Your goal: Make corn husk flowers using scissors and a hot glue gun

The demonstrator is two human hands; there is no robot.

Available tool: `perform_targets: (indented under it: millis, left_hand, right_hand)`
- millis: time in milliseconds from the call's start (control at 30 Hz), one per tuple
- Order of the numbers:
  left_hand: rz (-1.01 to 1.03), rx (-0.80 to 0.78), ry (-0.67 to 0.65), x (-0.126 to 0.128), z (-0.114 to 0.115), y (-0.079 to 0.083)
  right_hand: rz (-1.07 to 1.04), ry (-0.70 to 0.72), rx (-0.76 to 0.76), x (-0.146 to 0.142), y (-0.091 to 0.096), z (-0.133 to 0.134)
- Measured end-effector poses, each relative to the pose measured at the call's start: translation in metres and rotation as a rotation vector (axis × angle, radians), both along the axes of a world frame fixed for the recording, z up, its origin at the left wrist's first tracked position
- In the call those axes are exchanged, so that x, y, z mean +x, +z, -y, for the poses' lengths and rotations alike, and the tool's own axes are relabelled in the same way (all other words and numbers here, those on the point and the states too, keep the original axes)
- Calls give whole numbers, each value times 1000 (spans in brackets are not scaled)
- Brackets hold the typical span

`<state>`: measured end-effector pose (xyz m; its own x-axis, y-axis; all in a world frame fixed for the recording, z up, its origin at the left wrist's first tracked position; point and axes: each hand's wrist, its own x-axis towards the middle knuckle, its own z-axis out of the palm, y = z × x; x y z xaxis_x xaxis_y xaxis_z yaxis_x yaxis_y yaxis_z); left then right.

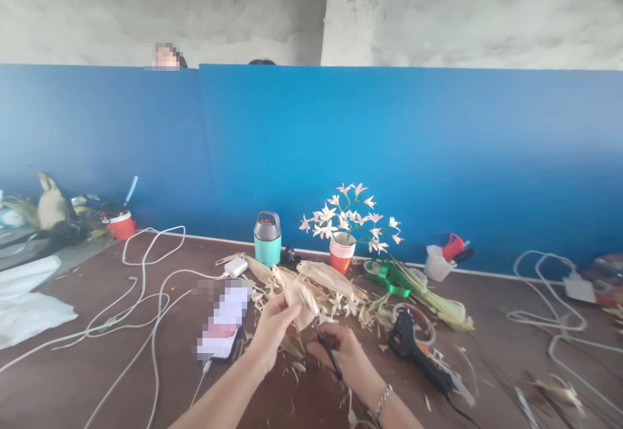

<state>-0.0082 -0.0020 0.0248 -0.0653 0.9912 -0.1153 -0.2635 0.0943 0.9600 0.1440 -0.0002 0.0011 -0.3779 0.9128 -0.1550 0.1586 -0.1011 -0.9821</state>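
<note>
My left hand (273,330) is closed on a pale piece of corn husk (296,291), pinched between thumb and fingers. Scissors with dark handles (331,356) sit in my right hand (351,359), their blades up against the lower right edge of the husk. Just beyond both hands lies a heap of dried husks (331,278) with small cut husk flowers (351,306) among the scraps. Behind the heap, a stack of paper cups (341,254) holds green stems with cream star-shaped flowers (335,217).
A black glue gun (421,354) lies right of my hands, near green ribbon (389,278) and a bundle of pale stalks (440,304). To the left are a phone (226,318) and white cables (154,312). A teal flask (267,247) stands before the blue partition (438,137).
</note>
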Motion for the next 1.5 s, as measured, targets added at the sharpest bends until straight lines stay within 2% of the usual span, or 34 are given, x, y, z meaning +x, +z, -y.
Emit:
perform_targets:
  millis: [267, 533, 733, 1100, 1267, 1500]
  left_hand:
    - [1, 1, -6, 0, 1, 3]
    - [15, -21, -47, 1, 1, 2]
    - [20, -11, -60, 3, 4, 7]
    - [59, 88, 67, -3, -3, 2]
    - [63, 80, 100, -5, -6, -3]
    - [27, 64, 82, -3, -3, -1]
  right_hand:
    - [18, -31, -4, -2, 6, 3]
    - [-7, -23, -1, -1, -1, 1]
    - [-29, -30, 1, -1, -1, -1]
    - [-67, 8, -88, 5, 4, 0]
    - [-85, 7, -143, 8, 3, -2]
    - [-244, -128, -79, 9, 5, -5]
